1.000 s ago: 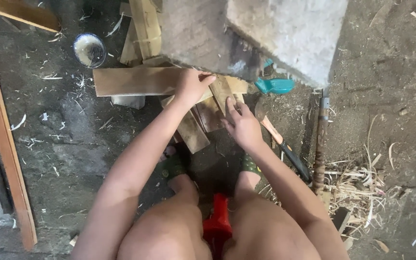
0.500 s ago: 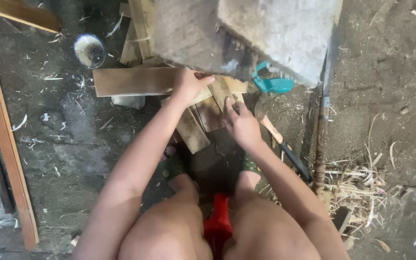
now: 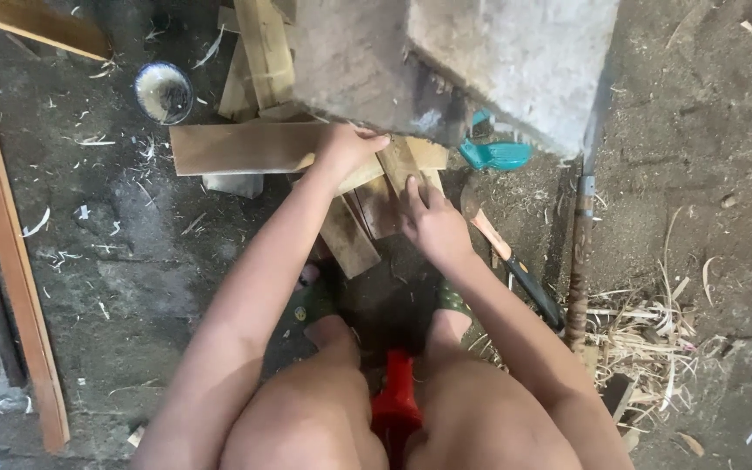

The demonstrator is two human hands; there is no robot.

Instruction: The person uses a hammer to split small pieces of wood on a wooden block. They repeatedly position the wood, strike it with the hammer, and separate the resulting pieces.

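Both hands work the stacked wood pieces (image 3: 376, 196) on the floor below the concrete block (image 3: 515, 61): left hand (image 3: 345, 150) curls over a plank's end, right hand (image 3: 433, 222) presses flat, fingers spread. Steadying the pile before shifting one seems wise.

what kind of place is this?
Likely a rough woodworking spot on a dirt floor. Wood shavings litter the ground, short planks lie piled under both hands, and a long wooden strip lies beside them.

left hand (image 3: 347, 148) shifted up to the wood strip's (image 3: 398, 165) top end, right hand (image 3: 433, 224) slid lower (fingers flat on it)
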